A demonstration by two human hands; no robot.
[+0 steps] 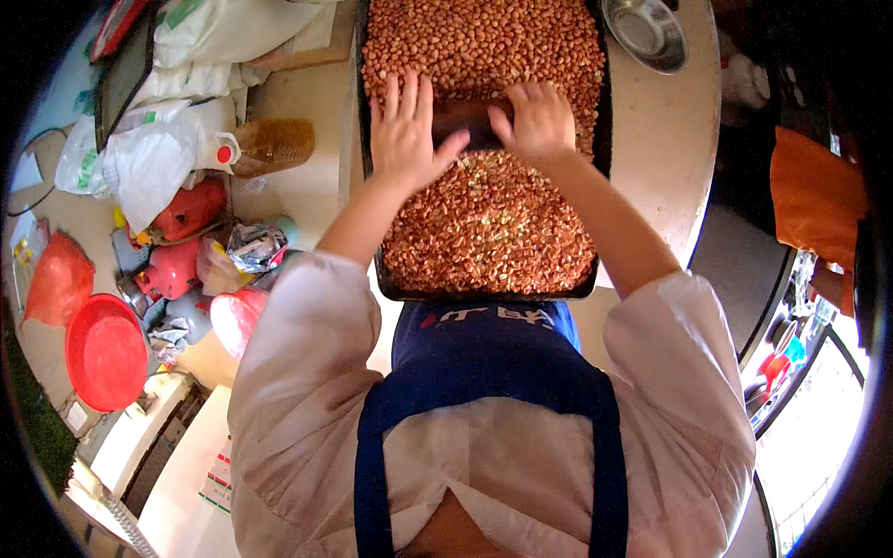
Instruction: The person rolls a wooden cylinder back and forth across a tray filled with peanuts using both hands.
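Observation:
A long black-rimmed tray [606, 84] lies in front of me, full of reddish-skinned peanuts. Whole peanuts [479, 42] fill its far part; crushed, broken peanuts [488, 228] with pale bits cover the near part. Between my hands a dark brown, roller-like piece [468, 123] lies across the peanuts, its ends hidden beneath my palms. My left hand [406, 135] rests flat over its left end, fingers stretched forward and thumb out along it. Over the right end, my right hand [539, 121] presses with its fingers extended and slightly bent, thumb against the dark piece.
A shallow metal bowl [648, 33] stands right of the tray's far end. Leftward lie an oil bottle [274, 147] with amber liquid, white plastic bags [163, 158], red bags [177, 265] and a red basin [104, 358]. An orange cloth [811, 191] hangs at the right.

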